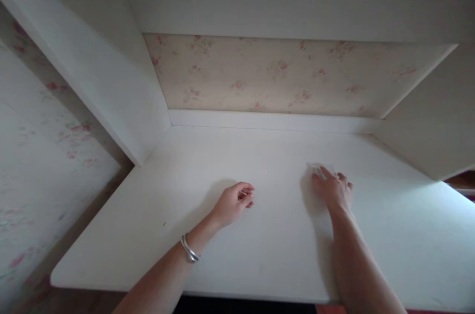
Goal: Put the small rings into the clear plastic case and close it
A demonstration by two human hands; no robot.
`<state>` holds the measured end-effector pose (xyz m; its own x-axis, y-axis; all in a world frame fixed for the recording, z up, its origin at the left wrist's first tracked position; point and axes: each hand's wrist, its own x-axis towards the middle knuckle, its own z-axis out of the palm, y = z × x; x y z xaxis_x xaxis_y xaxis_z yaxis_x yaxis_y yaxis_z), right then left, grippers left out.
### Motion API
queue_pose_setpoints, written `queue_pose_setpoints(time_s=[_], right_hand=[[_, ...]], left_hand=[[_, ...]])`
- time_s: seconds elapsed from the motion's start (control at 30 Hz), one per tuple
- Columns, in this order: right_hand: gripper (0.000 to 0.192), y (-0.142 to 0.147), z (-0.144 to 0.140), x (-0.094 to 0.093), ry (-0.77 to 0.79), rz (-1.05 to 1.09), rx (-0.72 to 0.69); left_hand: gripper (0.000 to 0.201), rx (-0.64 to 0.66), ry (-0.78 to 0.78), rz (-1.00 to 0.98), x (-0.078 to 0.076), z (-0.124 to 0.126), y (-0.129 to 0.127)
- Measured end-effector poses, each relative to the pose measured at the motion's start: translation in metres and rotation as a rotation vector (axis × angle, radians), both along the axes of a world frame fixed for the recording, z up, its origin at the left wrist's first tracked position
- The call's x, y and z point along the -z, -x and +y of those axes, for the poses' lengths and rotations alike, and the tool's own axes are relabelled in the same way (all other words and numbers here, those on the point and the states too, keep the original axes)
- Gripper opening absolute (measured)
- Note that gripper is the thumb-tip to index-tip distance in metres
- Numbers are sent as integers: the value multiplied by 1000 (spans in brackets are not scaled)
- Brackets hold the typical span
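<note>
I am pressing my right hand (pixel 333 189) palm down onto the white desk (pixel 260 244), with the fingers extended forward and lying close together. Under the fingertips I am holding a small pale cloth (pixel 316 169), which is lying flat on the desk surface; only its far edge is showing beyond my fingers, and its material is too faint to identify. The hand is not clenching around the cloth, it is pinning it against the surface.

I am resting my left hand (pixel 235 201) on the desk, well apart from the cloth, with the fingers curling loosely inward toward the palm. It is holding nothing. A silver bracelet (pixel 189 249) is sitting on my left wrist.

Both hands are lying on the middle part of the desk. Floral wallpaper (pixel 274 76) is covering the recess wall behind the desk, and white side panels (pixel 111 81) are enclosing it at left and right
</note>
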<state>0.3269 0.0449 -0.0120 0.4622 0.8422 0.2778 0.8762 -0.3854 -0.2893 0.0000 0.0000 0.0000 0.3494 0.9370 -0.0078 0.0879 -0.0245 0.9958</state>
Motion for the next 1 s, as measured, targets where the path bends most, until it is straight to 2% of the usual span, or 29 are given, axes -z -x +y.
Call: queue_pose_setpoints(time_s=[0.1, 0.2, 0.3, 0.4, 0.47, 0.57, 0.73, 0.87, 1.0], right_hand=[[57, 15, -1, -10, -17, 89, -18], [66, 46, -4, -20, -154, 196, -54], [66, 92, -9, -24, -207, 394, -178], [62, 143, -17, -27, -198, 568, -369], [58, 172, -23, -29, -211, 598, -502], [53, 203, -29, -32, -228, 616, -629], [48, 214, -29, -28, -308, 548, -690], [45, 208, -29, -19, -325, 518, -709], [46, 203, -31, -13, -245, 577, -748]], left_hand=[[29, -50, -72, 33, -2, 0, 0], [41, -100, -116, 35, -2, 0, 0], [67, -113, -138, 11, -1, 2, -1], [90, -140, -173, 4, -1, 4, -2], [95, -177, -186, -10, -2, 6, -3], [85, -213, -220, -64, -5, 12, 0], [90, -352, -272, -127, 1, 21, 10], [78, -338, -366, -14, 9, 23, 16], [73, -338, -427, 90, 10, 23, 16]])
